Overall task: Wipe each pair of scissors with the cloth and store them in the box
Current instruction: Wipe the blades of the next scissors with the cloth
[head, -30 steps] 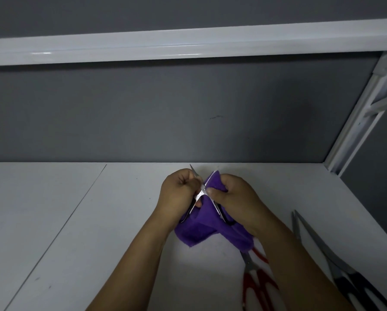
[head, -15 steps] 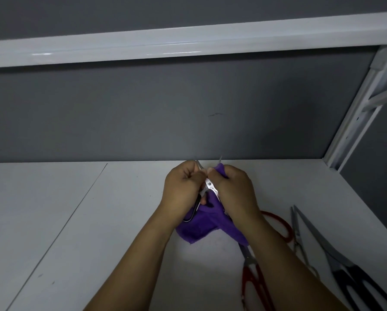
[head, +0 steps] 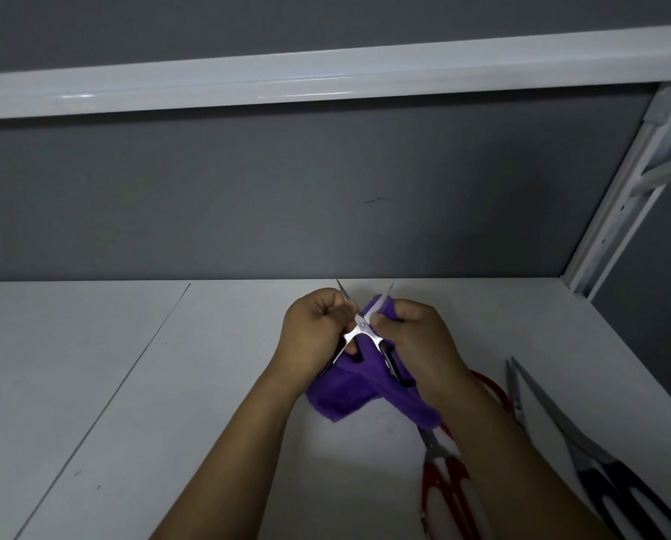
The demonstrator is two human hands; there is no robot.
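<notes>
Wiping step in hand. Left hand (head: 314, 329) grips the small scissors (head: 361, 328), blades spread, above mid-table. Right hand (head: 415, 341) pinches the purple cloth (head: 349, 395) round the 1 o'clock blade. Next, judged: close the blades and stow; no box in view.

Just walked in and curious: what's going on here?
A person is wiping a small pair of silver scissors, held open between both hands. The left hand grips one side; the right hand holds the purple cloth against the other. Red-handled scissors and black-handled scissors lie on the white table.
</notes>
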